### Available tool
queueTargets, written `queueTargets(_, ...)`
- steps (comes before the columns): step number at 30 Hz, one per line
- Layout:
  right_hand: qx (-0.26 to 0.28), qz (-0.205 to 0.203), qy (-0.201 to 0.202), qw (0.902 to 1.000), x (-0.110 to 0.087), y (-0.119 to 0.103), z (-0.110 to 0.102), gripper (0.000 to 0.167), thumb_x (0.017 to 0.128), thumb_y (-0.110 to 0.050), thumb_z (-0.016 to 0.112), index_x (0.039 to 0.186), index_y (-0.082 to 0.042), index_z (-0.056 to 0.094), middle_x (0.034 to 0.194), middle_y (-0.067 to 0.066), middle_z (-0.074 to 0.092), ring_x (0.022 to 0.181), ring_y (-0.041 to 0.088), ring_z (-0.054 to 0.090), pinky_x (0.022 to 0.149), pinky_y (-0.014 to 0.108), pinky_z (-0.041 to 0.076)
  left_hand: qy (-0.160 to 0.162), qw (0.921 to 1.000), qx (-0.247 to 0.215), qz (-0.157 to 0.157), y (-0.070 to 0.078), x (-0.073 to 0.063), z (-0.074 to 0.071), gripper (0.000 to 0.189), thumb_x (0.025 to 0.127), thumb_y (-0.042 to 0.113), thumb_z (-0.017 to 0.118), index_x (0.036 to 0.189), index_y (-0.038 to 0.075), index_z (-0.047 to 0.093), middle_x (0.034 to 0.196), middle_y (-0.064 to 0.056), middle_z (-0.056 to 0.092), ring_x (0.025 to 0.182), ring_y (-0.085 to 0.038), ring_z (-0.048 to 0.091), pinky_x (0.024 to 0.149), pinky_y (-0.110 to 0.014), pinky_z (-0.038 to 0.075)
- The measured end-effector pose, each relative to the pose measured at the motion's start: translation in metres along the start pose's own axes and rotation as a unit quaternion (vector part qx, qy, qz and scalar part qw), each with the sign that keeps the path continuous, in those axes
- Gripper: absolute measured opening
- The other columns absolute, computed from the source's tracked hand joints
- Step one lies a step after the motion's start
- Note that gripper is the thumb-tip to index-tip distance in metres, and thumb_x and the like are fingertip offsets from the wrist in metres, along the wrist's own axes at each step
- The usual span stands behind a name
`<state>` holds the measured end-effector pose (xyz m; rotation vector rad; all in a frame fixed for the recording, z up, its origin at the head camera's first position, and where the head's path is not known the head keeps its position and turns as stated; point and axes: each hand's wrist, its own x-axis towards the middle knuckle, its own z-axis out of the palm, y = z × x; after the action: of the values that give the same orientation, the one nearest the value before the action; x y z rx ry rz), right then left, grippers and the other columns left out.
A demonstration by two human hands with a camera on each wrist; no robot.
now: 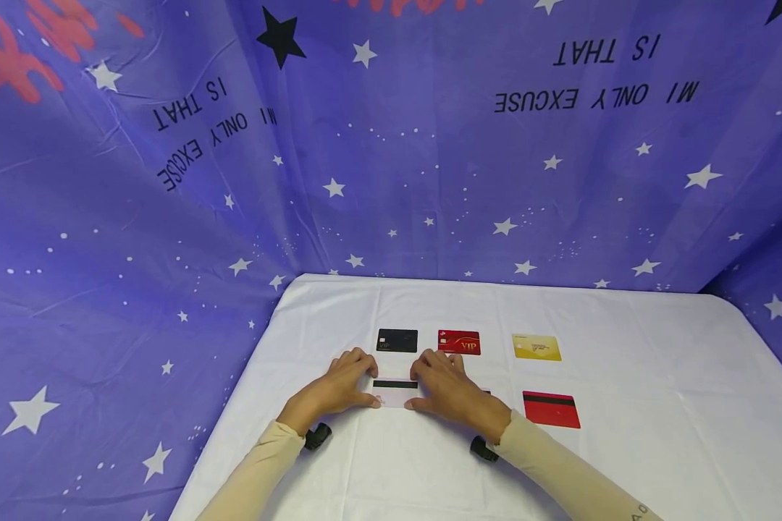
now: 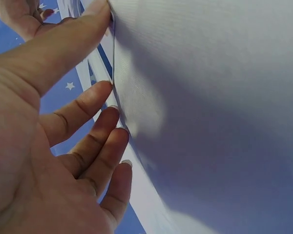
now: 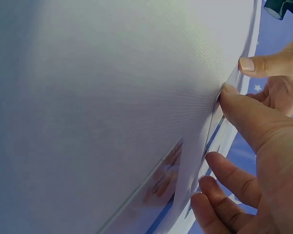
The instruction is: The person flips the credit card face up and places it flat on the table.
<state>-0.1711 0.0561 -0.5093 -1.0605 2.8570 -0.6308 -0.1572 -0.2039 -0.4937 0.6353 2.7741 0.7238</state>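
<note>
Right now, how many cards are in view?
6. Back row: black card, red VIP card, gold card. Front row: pale card, another card mostly hidden by the right hand, striped red card.

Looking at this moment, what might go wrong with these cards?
The left hand and right hand grip the thin pale card by its edges, so it may slip. In the head view, the right hand mostly hides a neighbouring card, which it could brush askew. The red VIP card, close to its fingertips, might get nudged.
</note>
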Motion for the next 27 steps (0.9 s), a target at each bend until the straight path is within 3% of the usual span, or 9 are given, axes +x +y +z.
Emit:
queueTargets(14,-0.011,0.002,-0.003,0.9999,0.000,-0.001,0.002,0.049,0.084,-0.043,0.089,0.116,-0.014,0.066,0.102,-0.004,0.058,0.094,0.015,0.053,0.084,0.042,0.030,-0.012,0.9999,0.005,0.000,0.004,0.002,-0.002,0.044,0.087,0.031,0.087,0.109,0.013,0.053,0.104,0.000,0.051,0.099,-0.018,0.044,0.087,-0.039,0.033)
queueTargets(22,-0.035,-0.019,0.024,0.9989,-0.003,-0.002,0.004,0.049,0.084,-0.045,0.088,0.115,-0.015,0.064,0.101,-0.004,0.059,0.090,0.014,0.053,0.086,0.043,0.032,-0.004,0.9996,-0.013,0.023,0.016,0.008,0.000,0.009,0.105,0.024,0.065,0.105,0.016,0.060,0.104,0.003,0.057,0.103,-0.020,0.055,0.094,-0.044,0.037)
queueTargets(27,-0.044,-0.030,0.042,0.9977,-0.005,-0.003,0.004,0.051,0.082,-0.044,0.090,0.114,-0.015,0.064,0.099,-0.005,0.057,0.090,0.014,0.054,0.087,0.043,0.033,0.015,0.9994,-0.013,0.029,0.017,0.014,0.004,0.009,0.107,0.020,0.061,0.098,0.018,0.062,0.100,0.006,0.057,0.100,-0.016,0.055,0.091,-0.042,0.038)
